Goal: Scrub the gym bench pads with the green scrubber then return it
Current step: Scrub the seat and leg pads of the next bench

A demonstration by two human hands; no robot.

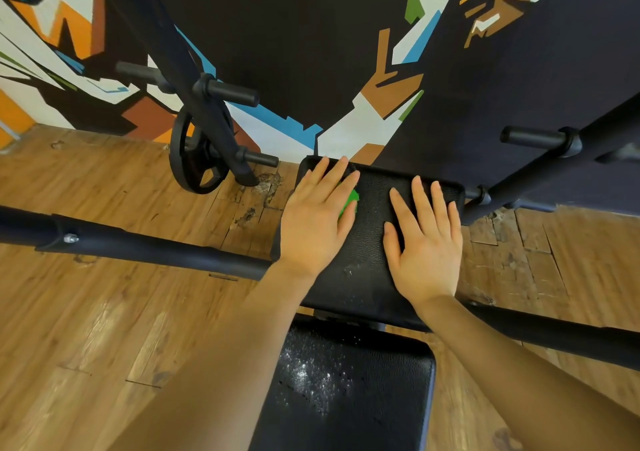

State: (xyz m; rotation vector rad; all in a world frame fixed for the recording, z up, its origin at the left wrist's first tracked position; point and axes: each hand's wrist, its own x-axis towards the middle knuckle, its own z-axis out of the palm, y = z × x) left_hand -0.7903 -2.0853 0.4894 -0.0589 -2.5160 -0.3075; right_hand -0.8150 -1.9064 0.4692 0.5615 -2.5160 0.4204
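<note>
The black back pad [370, 229] of the gym bench lies in front of me, with the black seat pad [349, 398] below it, speckled with white foam. My left hand [317, 215] lies flat with straight fingers on the green scrubber [349, 201], pressing it onto the pad's far left part. Only a small green edge shows between thumb and forefinger. My right hand [426, 236] rests flat, fingers spread, on the pad's right side, holding nothing.
A black weight plate [197, 163] hangs on the rack upright [207, 104] at the left, with storage pegs [533, 137] on the right upright. Black frame bars [138, 243] run across the wooden floor on both sides. A painted wall stands behind the bench.
</note>
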